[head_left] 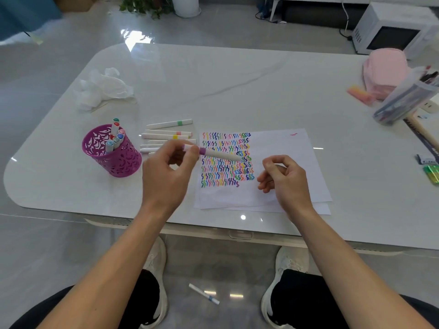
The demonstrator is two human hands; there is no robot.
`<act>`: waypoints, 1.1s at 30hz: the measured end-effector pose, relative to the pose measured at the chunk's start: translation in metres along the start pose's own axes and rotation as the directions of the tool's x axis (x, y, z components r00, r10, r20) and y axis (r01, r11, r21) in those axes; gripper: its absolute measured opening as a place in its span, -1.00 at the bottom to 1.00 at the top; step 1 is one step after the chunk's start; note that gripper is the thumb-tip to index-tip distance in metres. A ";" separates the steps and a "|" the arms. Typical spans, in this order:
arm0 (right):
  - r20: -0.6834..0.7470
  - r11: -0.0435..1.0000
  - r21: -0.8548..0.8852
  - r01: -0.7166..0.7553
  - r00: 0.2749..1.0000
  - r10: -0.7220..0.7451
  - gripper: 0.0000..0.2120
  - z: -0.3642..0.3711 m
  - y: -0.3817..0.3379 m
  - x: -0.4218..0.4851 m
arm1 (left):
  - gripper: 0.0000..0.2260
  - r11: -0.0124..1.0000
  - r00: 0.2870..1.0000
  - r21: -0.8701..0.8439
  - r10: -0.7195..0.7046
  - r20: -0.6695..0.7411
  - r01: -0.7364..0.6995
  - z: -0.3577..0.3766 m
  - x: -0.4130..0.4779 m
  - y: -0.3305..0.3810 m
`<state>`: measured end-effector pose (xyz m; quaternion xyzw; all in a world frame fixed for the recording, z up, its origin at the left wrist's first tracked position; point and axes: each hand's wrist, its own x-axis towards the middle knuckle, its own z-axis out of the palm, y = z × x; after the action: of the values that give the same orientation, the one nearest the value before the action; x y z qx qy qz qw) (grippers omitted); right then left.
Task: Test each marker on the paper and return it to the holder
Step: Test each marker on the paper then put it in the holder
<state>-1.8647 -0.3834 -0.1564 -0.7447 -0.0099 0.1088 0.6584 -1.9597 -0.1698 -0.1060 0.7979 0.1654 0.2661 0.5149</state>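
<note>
The left hand [171, 167] grips a white marker with a purple band [213, 154] over the white paper sheet [285, 167], whose left half is already dense with coloured squiggles. The right hand [282, 176] is loosely curled; whether it holds a cap I cannot tell. Several markers stand in the purple perforated metal holder [114, 155] near the white worktop's [213, 79] left edge; the loose white markers [166, 136] beside it probably await testing.

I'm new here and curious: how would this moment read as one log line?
left hand: holds purple-banded marker | right hand: curled over paper | holder: several markers
</note>
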 end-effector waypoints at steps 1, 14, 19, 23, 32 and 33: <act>0.010 0.999 -0.033 0.015 1.000 -0.015 -0.86 0.000 0.000 0.000 | -0.90 1.000 0.999 0.003 0.025 -0.040 -0.025 -0.004 0.001 0.002; 0.107 0.970 -0.223 0.099 0.991 -0.076 -0.93 0.010 0.007 -0.009 | -0.84 0.966 0.761 0.137 0.256 -0.596 -0.218 -0.073 0.018 0.016; 0.117 0.958 -0.256 0.128 0.988 -0.100 -0.93 0.013 0.007 -0.011 | -0.71 0.954 0.795 0.286 0.243 -0.556 -0.092 -0.098 0.025 -0.006; 0.125 0.952 -0.271 0.145 0.985 -0.115 -0.93 0.014 0.006 -0.013 | -0.73 0.904 0.910 0.425 0.140 -0.389 0.042 -0.102 0.024 -0.020; 0.139 0.937 -0.302 0.178 0.980 -0.142 -0.94 0.014 0.006 -0.013 | -0.78 0.790 0.967 0.590 -0.018 -0.254 0.169 -0.096 0.027 -0.033; 0.139 0.936 -0.303 0.179 0.980 -0.142 -0.94 0.014 0.006 -0.013 | -0.77 0.786 0.968 0.594 -0.020 -0.251 0.170 -0.095 0.027 -0.032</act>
<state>-1.8804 -0.3730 -0.1624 -0.8290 -0.1257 0.0942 0.5368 -1.9943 -0.0726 -0.0975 0.8754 0.3415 0.2626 0.2192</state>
